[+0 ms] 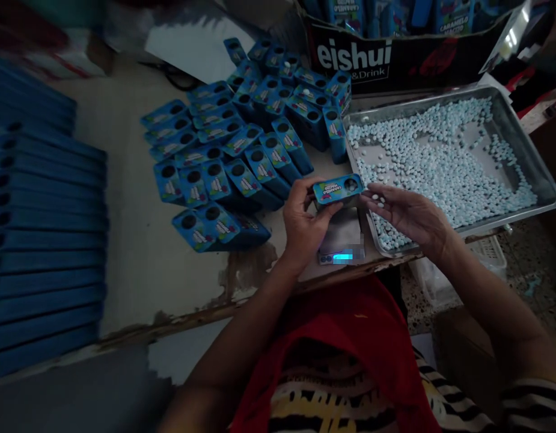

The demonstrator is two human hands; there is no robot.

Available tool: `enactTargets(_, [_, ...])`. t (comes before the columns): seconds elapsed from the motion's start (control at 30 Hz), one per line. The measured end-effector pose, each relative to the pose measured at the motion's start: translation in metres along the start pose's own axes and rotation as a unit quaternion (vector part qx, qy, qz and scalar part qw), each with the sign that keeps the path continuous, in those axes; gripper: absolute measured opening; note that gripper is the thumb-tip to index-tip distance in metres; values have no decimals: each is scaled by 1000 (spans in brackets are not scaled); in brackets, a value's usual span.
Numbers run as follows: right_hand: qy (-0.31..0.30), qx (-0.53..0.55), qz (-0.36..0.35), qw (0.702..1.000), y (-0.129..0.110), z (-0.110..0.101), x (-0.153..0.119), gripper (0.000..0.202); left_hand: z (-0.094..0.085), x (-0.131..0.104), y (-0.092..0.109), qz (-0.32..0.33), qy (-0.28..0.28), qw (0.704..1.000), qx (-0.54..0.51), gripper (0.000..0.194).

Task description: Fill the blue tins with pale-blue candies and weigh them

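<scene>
My left hand (302, 225) is wrapped round a blue candy box (334, 191), whose round opening shows pale candies inside. Beside that opening my right hand (408, 215) holds a few pale candies (378, 200) on its fingers. Under the box, a small digital scale (343, 231) with a lit blue display rests near the table edge. A metal tray (548, 180) of light blue and white candies (453, 174) lies to the right, partly beneath my right hand. Many blue boxes with round openings stand upright in a group (219, 180) to the left of my hands.
Long rows of blue boxes (47, 240) line the far left. A black carton (354, 60) holding more blue packs stands behind the tray. White sheets (196, 42) lie at the back. The table's front edge (205, 316) is worn. A white plastic basket (489, 258) sits below, at right.
</scene>
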State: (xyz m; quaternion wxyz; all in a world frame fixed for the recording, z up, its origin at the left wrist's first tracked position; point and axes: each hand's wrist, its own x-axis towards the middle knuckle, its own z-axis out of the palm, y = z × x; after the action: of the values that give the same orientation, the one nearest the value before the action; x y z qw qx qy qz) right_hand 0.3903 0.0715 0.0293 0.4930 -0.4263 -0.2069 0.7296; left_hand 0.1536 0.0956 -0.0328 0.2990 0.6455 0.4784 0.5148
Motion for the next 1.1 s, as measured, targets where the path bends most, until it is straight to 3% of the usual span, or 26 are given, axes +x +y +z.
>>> enactTargets(0.1, [20, -59, -63, 996, -13, 5, -2, 24, 1, 1, 0, -48, 16, 996, -71, 48])
enactTargets(0.2, [13, -170, -159, 972, -26, 16, -2, 17, -2, 2, 9, -57, 19, 993, -99, 46])
enactTargets(0.27, [-15, -285, -228, 931, -31, 26, 0, 15, -5, 2, 18, -69, 3, 991, -112, 46])
enactTargets(0.33, [-40, -410, -280, 867, -34, 38, 2, 21, -7, 1, 25, -87, -13, 989, -119, 45])
enactTargets(0.4, [-60, -515, -300, 801, -35, 48, 1, 31, -8, -1, 30, -107, -21, 987, -121, 45])
enactTargets(0.47, [-71, -564, -300, 766, -39, 55, -4, 37, -9, -1, 30, -127, -24, 983, -127, 46])
enactTargets(0.57, [-31, -539, -303, 785, -48, 48, -8, 35, -13, -1, 25, -151, -27, 977, -148, 48])
enactTargets(0.67, [65, -510, -325, 794, -54, 22, 2, 33, -20, -3, 18, -149, -42, 975, -161, 49])
enactTargets(0.73, [95, -499, -301, 807, -52, 0, 14, 25, -24, -9, 14, -142, -63, 974, -168, 49])
enactTargets(0.9, [88, -380, -212, 896, -31, -32, 32, 20, -22, -32, 5, -131, -98, 967, -193, 50])
enactTargets(1.1, [111, -286, -208, 929, -35, -49, 35, 26, -29, -41, 1, -107, -91, 972, -189, 69])
